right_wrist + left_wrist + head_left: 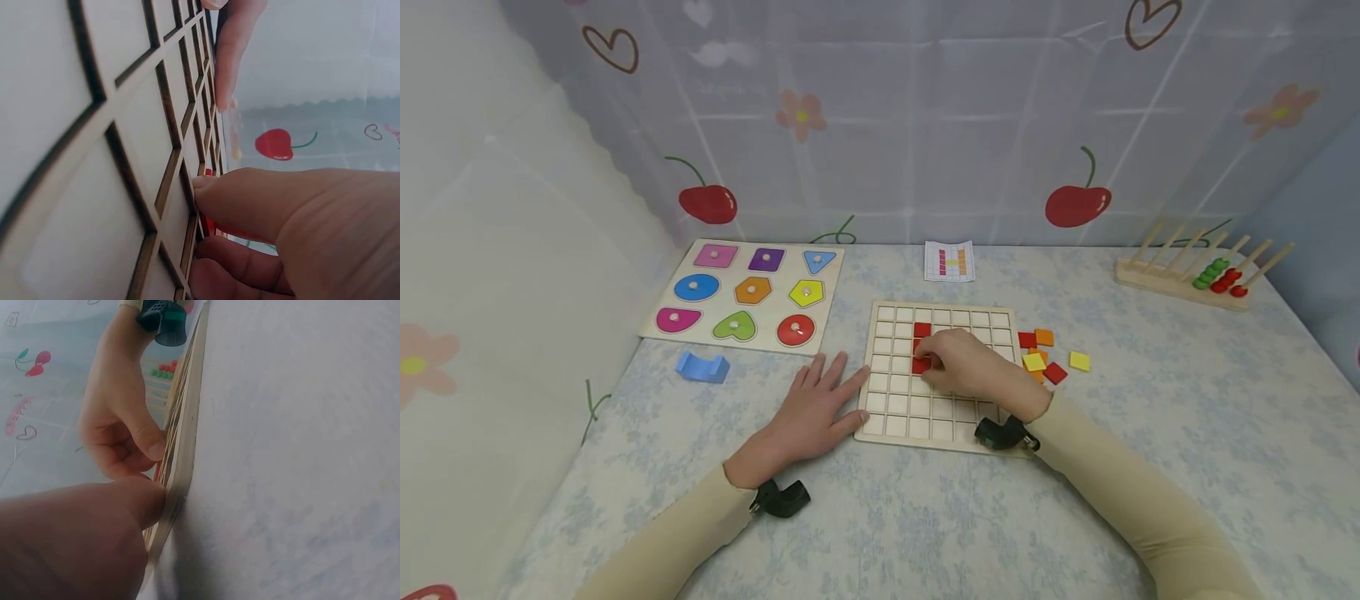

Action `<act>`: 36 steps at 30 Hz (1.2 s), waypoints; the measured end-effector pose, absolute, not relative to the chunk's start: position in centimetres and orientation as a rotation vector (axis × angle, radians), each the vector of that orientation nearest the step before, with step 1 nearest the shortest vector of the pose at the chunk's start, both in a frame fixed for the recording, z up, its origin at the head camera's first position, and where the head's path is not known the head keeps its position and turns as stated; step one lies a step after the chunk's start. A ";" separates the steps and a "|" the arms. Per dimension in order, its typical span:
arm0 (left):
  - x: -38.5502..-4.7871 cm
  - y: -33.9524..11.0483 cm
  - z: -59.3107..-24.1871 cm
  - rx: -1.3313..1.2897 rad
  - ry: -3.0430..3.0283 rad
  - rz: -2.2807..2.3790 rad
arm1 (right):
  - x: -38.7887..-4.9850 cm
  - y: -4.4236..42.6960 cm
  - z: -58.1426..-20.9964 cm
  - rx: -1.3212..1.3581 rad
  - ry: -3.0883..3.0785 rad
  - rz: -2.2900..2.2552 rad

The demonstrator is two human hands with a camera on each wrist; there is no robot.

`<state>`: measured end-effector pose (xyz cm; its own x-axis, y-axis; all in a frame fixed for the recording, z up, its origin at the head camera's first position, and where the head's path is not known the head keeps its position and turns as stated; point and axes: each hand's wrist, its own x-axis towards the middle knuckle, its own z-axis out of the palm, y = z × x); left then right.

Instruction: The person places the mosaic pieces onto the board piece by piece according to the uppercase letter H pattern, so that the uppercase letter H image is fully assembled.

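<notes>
A wooden grid board [898, 404] lies flat on the table, with red square tiles [922, 330] in one column of its cells. My right hand [966, 364] is over the board, thumb and fingers bent round a red tile [208, 224] low at the grid; the fingers partly hide it. Spread on the cloth at the board's left is my left hand [812, 412], its thumb and a fingertip touching the board's edge. Just right of the board lie loose tiles, among them a yellow tile [1079, 361], an orange tile [1044, 337] and a red tile [1055, 372].
A shape puzzle board [745, 333] with knobbed pieces lies at the back left, a blue block [702, 367] in front of it. Behind the grid is a pattern card [950, 262]. A peg stand [1180, 283] with green and red beads stands at the back right.
</notes>
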<state>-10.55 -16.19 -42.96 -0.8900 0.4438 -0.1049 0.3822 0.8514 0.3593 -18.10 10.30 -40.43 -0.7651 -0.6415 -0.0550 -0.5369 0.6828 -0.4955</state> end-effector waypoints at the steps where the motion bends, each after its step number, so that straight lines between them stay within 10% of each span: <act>1: -10.6 -16.2 -43.0 0.638 2.843 0.498 | -18.1 10.3 -40.4 -0.951 2.665 -0.682; 36: -10.5 -16.1 -42.7 0.640 2.841 0.497 | -15.3 25.8 -39.2 -0.501 2.862 -0.518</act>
